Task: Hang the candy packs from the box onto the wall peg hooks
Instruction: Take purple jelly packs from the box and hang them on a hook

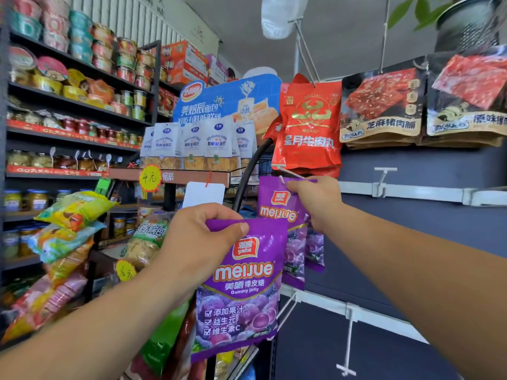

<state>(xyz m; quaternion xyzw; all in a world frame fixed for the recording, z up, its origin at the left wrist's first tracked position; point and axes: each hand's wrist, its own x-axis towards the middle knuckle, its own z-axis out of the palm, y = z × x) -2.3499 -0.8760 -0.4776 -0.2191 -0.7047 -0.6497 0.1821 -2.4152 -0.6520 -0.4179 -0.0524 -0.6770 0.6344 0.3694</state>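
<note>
Purple glossy pack point(241, 292) hangs pinched by its top in the grip of the left hand point(203, 237), while the right hand point(315, 198) pinches a second pack point(285, 215), seemingly on a thin white peg hook point(290, 174).

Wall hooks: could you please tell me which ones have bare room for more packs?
Free: the hook right of your right hand, and two lower hooks beneath the hung purple packs. Crowded: the top row of red packs and jerky packs.

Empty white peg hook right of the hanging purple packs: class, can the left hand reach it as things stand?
Probably not: the left hand holds a purple pack, and the right hand and forearm lie between it and the hook.
</note>
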